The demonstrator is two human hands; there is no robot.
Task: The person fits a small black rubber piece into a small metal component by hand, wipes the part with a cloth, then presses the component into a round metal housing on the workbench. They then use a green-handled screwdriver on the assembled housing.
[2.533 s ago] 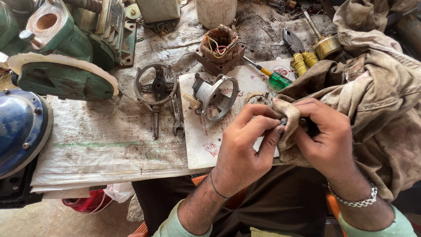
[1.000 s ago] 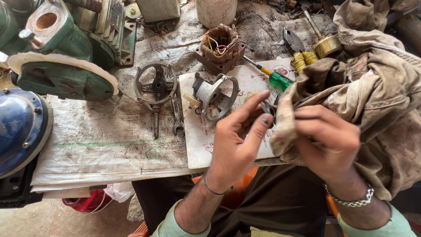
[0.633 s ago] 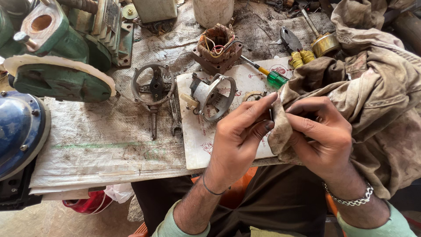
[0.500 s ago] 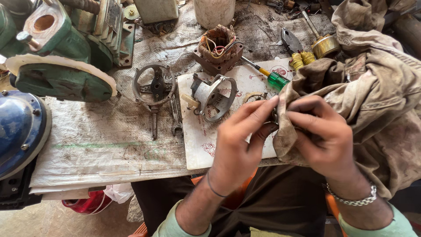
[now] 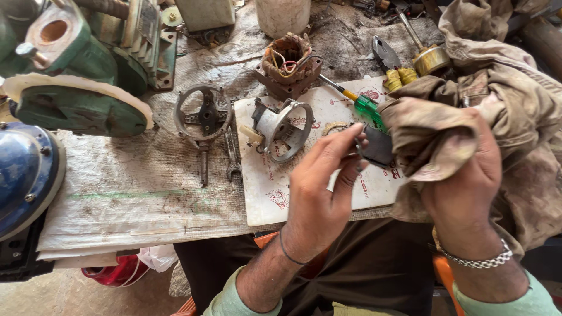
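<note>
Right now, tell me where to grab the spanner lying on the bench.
Take the spanner by its slim middle shank, coming straight down from above. It lies flat on the woven sheet, with the round spoked frame close on its left and the white board on its right.

I see even, soft daylight over the bench, no harsh glare; my hands cast only faint shadows on the white board [image 5: 304, 181]. Focus is sharp at centre. The wide lens bends the edges, and the blue cover [image 5: 23, 175] at left looks stretched
</note>
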